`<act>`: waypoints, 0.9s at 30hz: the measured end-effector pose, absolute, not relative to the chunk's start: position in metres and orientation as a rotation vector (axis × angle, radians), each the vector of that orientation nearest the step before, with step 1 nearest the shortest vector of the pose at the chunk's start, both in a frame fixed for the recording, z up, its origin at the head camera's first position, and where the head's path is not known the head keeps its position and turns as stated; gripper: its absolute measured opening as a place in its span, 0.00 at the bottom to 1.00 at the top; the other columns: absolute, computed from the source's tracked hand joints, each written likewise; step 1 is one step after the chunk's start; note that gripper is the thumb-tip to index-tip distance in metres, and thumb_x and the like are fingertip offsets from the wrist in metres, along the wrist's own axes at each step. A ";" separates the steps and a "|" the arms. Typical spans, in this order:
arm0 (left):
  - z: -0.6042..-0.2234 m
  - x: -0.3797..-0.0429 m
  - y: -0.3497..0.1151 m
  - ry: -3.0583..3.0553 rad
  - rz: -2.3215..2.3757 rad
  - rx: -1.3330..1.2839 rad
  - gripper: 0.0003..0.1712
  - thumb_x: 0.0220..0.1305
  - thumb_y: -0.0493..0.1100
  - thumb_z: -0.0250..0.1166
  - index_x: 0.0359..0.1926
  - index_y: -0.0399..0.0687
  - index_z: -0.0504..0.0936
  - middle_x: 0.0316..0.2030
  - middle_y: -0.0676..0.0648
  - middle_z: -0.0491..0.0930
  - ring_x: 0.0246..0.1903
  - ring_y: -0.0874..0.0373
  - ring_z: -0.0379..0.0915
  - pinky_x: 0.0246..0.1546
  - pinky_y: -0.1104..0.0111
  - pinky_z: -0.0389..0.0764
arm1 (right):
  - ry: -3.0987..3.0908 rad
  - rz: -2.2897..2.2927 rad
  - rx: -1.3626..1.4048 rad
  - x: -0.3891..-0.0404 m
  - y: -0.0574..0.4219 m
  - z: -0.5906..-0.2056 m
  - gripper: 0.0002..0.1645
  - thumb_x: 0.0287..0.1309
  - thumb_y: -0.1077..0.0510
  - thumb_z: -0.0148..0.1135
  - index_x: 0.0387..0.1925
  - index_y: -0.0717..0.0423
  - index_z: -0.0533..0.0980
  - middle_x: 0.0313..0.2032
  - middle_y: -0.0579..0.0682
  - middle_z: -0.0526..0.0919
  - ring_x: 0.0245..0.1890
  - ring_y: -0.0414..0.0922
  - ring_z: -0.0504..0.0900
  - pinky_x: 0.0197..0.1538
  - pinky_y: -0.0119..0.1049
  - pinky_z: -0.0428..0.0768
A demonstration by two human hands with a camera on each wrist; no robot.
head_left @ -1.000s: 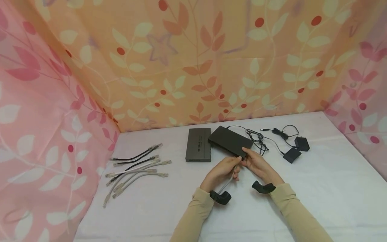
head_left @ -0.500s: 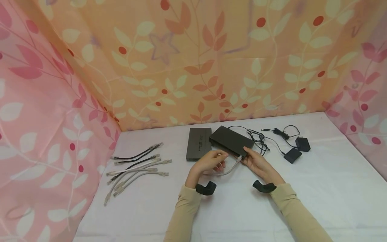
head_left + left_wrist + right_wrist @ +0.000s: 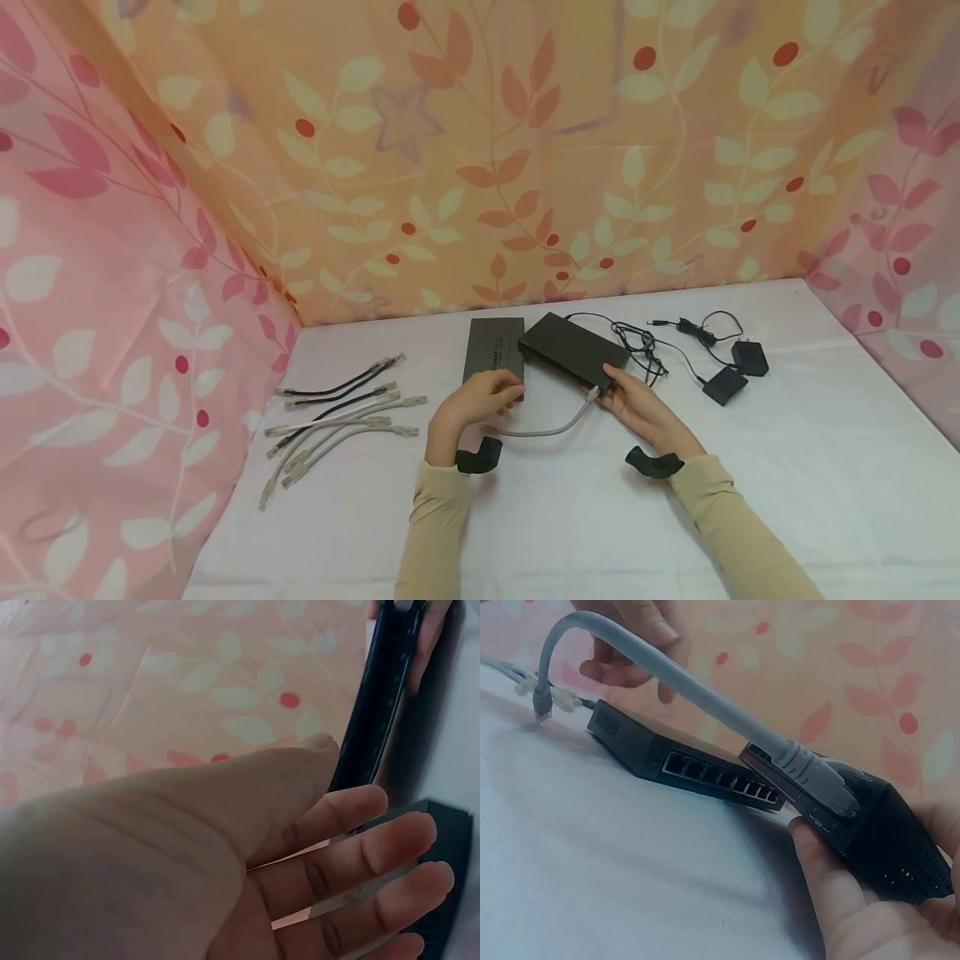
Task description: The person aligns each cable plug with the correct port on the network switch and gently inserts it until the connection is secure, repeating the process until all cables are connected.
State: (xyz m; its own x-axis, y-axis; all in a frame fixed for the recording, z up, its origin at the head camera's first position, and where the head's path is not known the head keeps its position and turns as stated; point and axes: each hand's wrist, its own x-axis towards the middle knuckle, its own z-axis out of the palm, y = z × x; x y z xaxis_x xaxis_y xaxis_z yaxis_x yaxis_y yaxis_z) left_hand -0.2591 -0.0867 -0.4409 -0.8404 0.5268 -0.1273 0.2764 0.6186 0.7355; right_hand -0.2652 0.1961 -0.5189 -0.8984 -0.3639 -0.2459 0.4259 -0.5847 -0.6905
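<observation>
My right hand (image 3: 639,407) grips the near right corner of a black network switch (image 3: 573,348), tilted up off the table. In the right wrist view, one plug of a grey network cable (image 3: 682,686) sits in the port at the switch's end by my fingers. From there the cable arcs away to a loose plug (image 3: 542,705). My left hand (image 3: 480,398) holds nothing, its fingers loosely bent, over the near edge of a second network switch (image 3: 495,343) lying flat. That switch's row of ports (image 3: 724,780) faces the right wrist camera.
Several short black, white and grey network cables (image 3: 345,417) lie spread at the left. Two black power adapters (image 3: 725,386) with thin cords (image 3: 637,337) lie at the right. Floral cloth (image 3: 480,167) walls stand behind and beside the white table (image 3: 570,533).
My left hand has let go of the cable at the held switch and moved left to the other switch. The cable now hangs from the port. My right hand stays in place.
</observation>
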 end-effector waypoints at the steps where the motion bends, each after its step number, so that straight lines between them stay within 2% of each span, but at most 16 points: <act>1: -0.440 -0.260 -0.090 2.522 1.062 0.650 0.14 0.69 0.46 0.53 0.47 0.41 0.78 0.33 0.41 0.80 0.31 0.50 0.78 0.31 0.70 0.75 | 1.105 -2.454 0.113 -0.265 0.197 -0.519 0.40 0.70 0.56 0.43 0.71 0.58 0.33 0.65 0.57 0.54 0.47 0.39 0.80 0.54 0.35 0.75; 4: -0.437 -0.261 -0.101 2.563 1.079 0.657 0.15 0.69 0.45 0.54 0.47 0.40 0.78 0.33 0.41 0.80 0.31 0.52 0.77 0.33 0.69 0.75 | 1.124 -2.447 0.107 -0.266 0.198 -0.519 0.40 0.70 0.56 0.42 0.71 0.57 0.32 0.71 0.57 0.40 0.47 0.37 0.79 0.56 0.36 0.73; 6: -0.435 -0.262 -0.108 2.588 1.101 0.652 0.15 0.69 0.45 0.54 0.46 0.39 0.78 0.32 0.42 0.79 0.32 0.52 0.76 0.33 0.68 0.75 | 1.127 -2.444 0.094 -0.266 0.197 -0.519 0.40 0.71 0.56 0.42 0.71 0.57 0.31 0.71 0.57 0.36 0.47 0.37 0.79 0.60 0.37 0.69; 13: -0.436 -0.257 -0.143 2.659 1.033 0.616 0.13 0.68 0.44 0.54 0.43 0.39 0.78 0.32 0.42 0.79 0.33 0.50 0.75 0.32 0.67 0.74 | 1.124 -2.441 0.081 -0.266 0.195 -0.520 0.41 0.70 0.56 0.43 0.71 0.58 0.31 0.71 0.59 0.36 0.46 0.36 0.79 0.61 0.39 0.67; 21: -0.453 -0.245 -0.188 2.780 0.838 0.533 0.09 0.66 0.42 0.57 0.37 0.41 0.80 0.31 0.48 0.79 0.30 0.61 0.70 0.32 0.68 0.73 | 1.128 -2.444 0.056 -0.266 0.193 -0.520 0.39 0.71 0.57 0.41 0.71 0.58 0.32 0.71 0.58 0.36 0.47 0.35 0.78 0.63 0.41 0.64; 27: -0.466 -0.236 -0.212 2.804 0.882 0.658 0.03 0.59 0.37 0.62 0.31 0.41 0.80 0.29 0.49 0.78 0.31 0.58 0.72 0.34 0.65 0.75 | 1.112 -2.461 0.083 -0.266 0.196 -0.523 0.40 0.71 0.57 0.41 0.71 0.58 0.31 0.71 0.58 0.36 0.46 0.36 0.79 0.61 0.39 0.68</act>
State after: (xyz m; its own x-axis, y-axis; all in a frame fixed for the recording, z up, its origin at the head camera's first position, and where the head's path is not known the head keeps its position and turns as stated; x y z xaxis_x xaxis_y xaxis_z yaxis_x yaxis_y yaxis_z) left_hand -0.2357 -0.2123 -0.4663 -0.8967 0.4426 0.0070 0.3669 0.7344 0.5710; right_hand -0.2664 0.1957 -0.5225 -0.9032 -0.3634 -0.2285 0.4117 -0.5824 -0.7010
